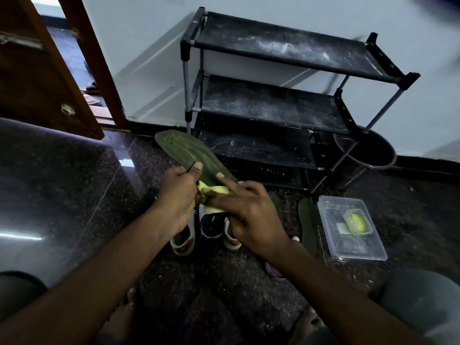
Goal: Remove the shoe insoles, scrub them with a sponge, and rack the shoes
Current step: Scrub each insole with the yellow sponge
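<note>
At frame centre, my left hand (178, 192) pinches the insole (184, 148) by its near end, thumb on top. My right hand (249, 212) grips the sponge (214, 189) against it. Held so far back, the insole could flex or slip under scrubbing and drop onto the shoes (211, 230) below.

The floor (74, 195) is dark speckled stone, polished to a glossy, reflecting finish. The shoe rack (273, 105) has matt black cloth shelves, dusty and streaked white, on grey metal tubes (185, 70) with black plastic joints (185, 46). The insole (184, 150) looks matt dark green with a faint pressed pattern; the sponge (211, 190) is soft and yellow-green. The container (373, 245) is clear smooth plastic, and the door (29, 83) varnished brown wood
</note>
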